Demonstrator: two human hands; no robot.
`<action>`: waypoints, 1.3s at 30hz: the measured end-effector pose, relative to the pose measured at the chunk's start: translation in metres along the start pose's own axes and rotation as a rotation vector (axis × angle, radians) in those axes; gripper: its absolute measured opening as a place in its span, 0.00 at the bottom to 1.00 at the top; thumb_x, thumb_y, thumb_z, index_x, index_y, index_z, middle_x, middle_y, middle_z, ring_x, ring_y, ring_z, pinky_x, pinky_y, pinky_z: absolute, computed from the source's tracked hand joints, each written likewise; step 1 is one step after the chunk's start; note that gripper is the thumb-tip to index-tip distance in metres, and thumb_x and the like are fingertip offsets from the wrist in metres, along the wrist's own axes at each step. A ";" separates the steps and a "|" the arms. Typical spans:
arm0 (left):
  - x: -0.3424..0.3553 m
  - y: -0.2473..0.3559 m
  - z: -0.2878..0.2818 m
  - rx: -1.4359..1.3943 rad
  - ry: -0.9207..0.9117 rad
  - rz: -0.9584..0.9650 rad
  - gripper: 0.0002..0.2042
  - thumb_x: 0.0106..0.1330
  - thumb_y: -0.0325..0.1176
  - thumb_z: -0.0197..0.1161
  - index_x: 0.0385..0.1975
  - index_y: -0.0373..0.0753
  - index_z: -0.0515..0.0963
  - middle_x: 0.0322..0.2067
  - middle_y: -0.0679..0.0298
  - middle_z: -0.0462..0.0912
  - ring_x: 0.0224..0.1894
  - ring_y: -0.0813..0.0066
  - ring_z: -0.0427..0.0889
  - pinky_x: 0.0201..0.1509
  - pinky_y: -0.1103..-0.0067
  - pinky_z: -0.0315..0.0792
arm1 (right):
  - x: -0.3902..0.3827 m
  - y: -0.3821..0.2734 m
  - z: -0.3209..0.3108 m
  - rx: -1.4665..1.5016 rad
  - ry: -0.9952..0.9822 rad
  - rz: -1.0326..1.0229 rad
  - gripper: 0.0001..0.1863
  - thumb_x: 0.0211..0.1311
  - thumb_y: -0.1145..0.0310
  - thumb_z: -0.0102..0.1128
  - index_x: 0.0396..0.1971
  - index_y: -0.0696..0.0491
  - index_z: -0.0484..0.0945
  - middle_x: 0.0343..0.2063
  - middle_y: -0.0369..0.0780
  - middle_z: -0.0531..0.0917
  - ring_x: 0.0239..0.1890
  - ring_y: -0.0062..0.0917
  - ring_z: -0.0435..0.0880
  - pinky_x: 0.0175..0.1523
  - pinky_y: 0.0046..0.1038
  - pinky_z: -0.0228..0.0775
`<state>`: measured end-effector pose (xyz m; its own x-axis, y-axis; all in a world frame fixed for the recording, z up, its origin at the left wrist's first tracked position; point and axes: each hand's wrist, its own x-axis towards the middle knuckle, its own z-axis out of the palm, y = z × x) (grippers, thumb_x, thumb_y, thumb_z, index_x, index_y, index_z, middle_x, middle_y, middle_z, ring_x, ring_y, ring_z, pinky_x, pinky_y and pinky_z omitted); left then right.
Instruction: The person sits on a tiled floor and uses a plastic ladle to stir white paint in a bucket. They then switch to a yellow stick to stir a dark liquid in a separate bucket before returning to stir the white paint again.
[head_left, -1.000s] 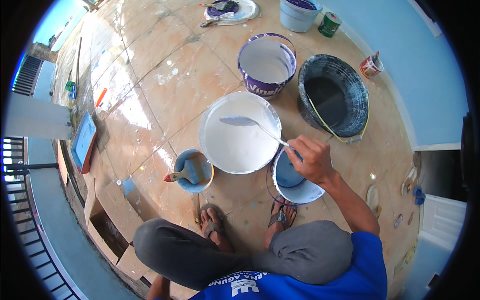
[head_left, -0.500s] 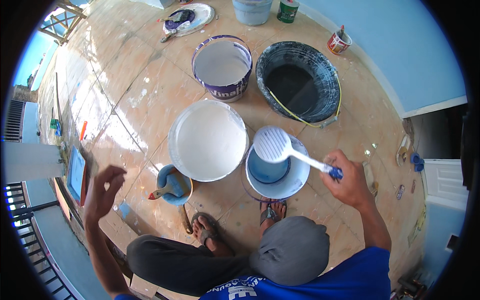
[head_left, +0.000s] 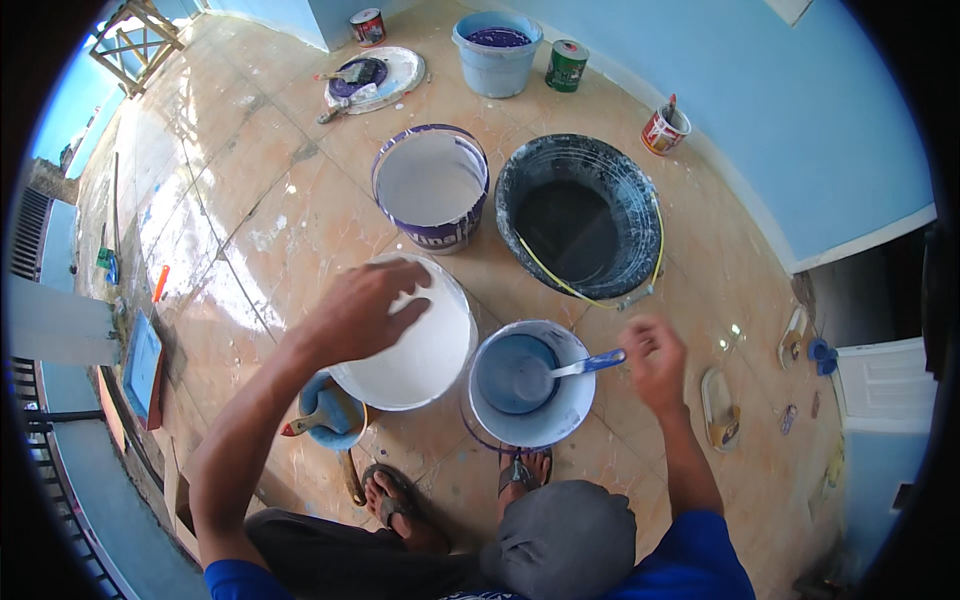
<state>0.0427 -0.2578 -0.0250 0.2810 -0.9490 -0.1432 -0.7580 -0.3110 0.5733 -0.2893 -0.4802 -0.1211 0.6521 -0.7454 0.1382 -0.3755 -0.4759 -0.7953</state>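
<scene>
- Black bucket, farthest right of the group: dark liquid inside, can't tell what.
- White tub: white paint, looks smooth. I'd keep my wrist high here so fingers don't dip.
- Purple-rimmed bucket, behind the tub: whitish inside, can't tell how full.
- White pail, in front of my right foot: blue paint low in it. Worth steadying by the rim whenever the spoon moves.
- My left hand: over the tub, fingers loosely spread, nothing held.
- My right hand: beside the spoon's handle, apparently not touching; fingers curled, blurred, can't tell how tightly or if anything small's inside.
- Small pot, left of the tub: brush lying in it. Mind the left forearm.
- Spoon: in the pail, blue handle over the right rim. Best gripped at that end, lifted slowly, drips kept over the pail.
</scene>
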 end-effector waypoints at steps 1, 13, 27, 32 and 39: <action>0.006 0.003 0.009 -0.018 -0.011 0.022 0.11 0.66 0.34 0.61 0.45 0.37 0.80 0.40 0.55 0.84 0.43 0.61 0.84 0.50 0.68 0.76 | 0.010 0.024 0.001 0.081 0.189 0.084 0.16 0.62 0.60 0.66 0.43 0.54 0.79 0.35 0.36 0.84 0.32 0.21 0.82 0.33 0.23 0.72; 0.116 0.020 0.108 -0.164 0.368 -0.190 0.16 0.64 0.35 0.61 0.49 0.35 0.75 0.48 0.49 0.80 0.48 0.47 0.81 0.53 0.60 0.74 | 0.073 0.075 0.032 0.528 0.343 0.643 0.12 0.64 0.60 0.66 0.34 0.49 0.73 0.19 0.31 0.74 0.15 0.16 0.71 0.21 0.19 0.62; 0.149 -0.169 -0.029 -0.053 0.555 -0.330 0.16 0.63 0.43 0.66 0.39 0.36 0.76 0.31 0.52 0.85 0.35 0.54 0.84 0.41 0.64 0.74 | 0.122 -0.032 0.019 1.078 0.322 0.394 0.13 0.67 0.63 0.61 0.48 0.50 0.75 0.38 0.35 0.79 0.42 0.20 0.78 0.46 0.27 0.71; 0.164 -0.228 0.012 -0.596 0.385 -0.532 0.19 0.73 0.47 0.54 0.45 0.34 0.78 0.35 0.54 0.84 0.34 0.61 0.85 0.37 0.69 0.80 | 0.127 -0.004 0.023 0.736 0.355 0.357 0.13 0.63 0.66 0.59 0.46 0.51 0.74 0.40 0.35 0.78 0.42 0.22 0.78 0.47 0.28 0.69; 0.134 -0.216 0.029 -1.038 0.179 -0.541 0.22 0.75 0.45 0.48 0.51 0.30 0.75 0.37 0.53 0.83 0.30 0.63 0.86 0.33 0.73 0.83 | 0.069 0.051 0.022 0.492 0.311 0.705 0.12 0.61 0.65 0.56 0.42 0.53 0.70 0.36 0.38 0.77 0.40 0.26 0.79 0.41 0.29 0.70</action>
<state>0.2270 -0.3198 -0.1913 0.5593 -0.6605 -0.5008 0.3022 -0.4001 0.8652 -0.2488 -0.5457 -0.1652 0.1444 -0.9143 -0.3785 -0.2499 0.3364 -0.9079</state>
